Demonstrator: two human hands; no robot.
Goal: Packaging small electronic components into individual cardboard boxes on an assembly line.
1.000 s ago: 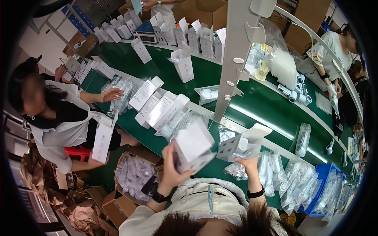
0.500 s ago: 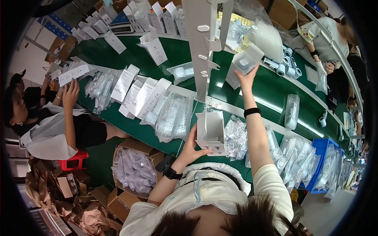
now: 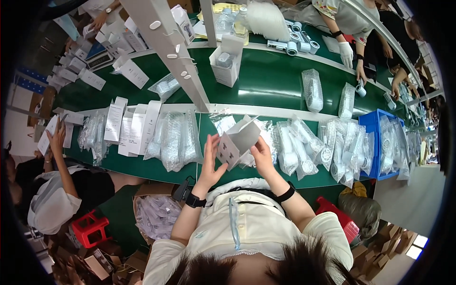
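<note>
Between my two hands, above the near part of the green table, a white cardboard box (image 3: pixel 236 144) is tilted with its top flaps open. My left hand (image 3: pixel 212 160) holds its left side, thumb and fingers apart around the wall. On the opposite side my right hand (image 3: pixel 263 155) grips the edge, thumb at the front. Shiny clear bags lie just behind the box, partly hidden by it. Farther off, another open white box (image 3: pixel 226 71) stands upright on the conveyor, a clear-wrapped item showing at its top.
Bubble-wrapped items (image 3: pixel 297 149) lie right, beside a blue bin (image 3: pixel 374 142). More bubble-wrapped packs (image 3: pixel 173 142) and white boxes (image 3: pixel 133 126) stand left. A metal post (image 3: pixel 173 57) rises at the table divider. A co-worker's hand (image 3: pixel 57 135) holds a box at left; a gloved hand (image 3: pixel 346 53) is across.
My right hand has let go of the filled box on the conveyor and come back to the near box. That box is now tilted between both hands. The view has swung right.
</note>
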